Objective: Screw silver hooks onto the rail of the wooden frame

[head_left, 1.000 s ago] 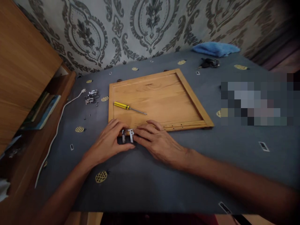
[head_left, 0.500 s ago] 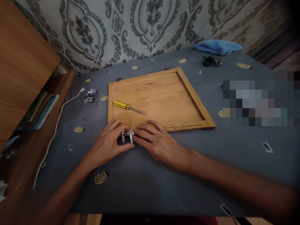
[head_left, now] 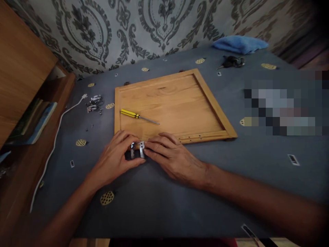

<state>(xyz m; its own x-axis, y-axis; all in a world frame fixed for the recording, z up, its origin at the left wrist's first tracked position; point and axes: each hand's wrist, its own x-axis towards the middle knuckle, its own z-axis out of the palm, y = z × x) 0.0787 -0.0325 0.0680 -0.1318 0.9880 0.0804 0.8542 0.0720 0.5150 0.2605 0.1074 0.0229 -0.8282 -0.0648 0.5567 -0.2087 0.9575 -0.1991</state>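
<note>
A framed wooden panel (head_left: 161, 103), like a cabinet door, lies on the table with small dark holes along its near edge. At that edge, toward the left, sits a shiny metal hinge (head_left: 141, 149). My left hand (head_left: 118, 154) curls round the hinge, fingers above and thumb below. From the other side my right hand (head_left: 172, 154) closes on the hinge's right part with its fingertips, palm down over the panel's edge. What the fingertips cover is hidden. On the panel lies a yellow-handled screwdriver (head_left: 130, 113), its shaft pointing right.
Several metal hinge parts (head_left: 94, 103) and loose screws (head_left: 92, 126) lie left of the panel. A white cable (head_left: 56, 133) runs beside the wooden shelf (head_left: 61, 92). Keys (head_left: 232, 62) and a blue cloth (head_left: 240, 44) are at the back right. A blurred patch hides the right side.
The camera view has shifted slightly, so the panel and table items appear a little further left. Both hands keep nearly the same grip at the hinge.
</note>
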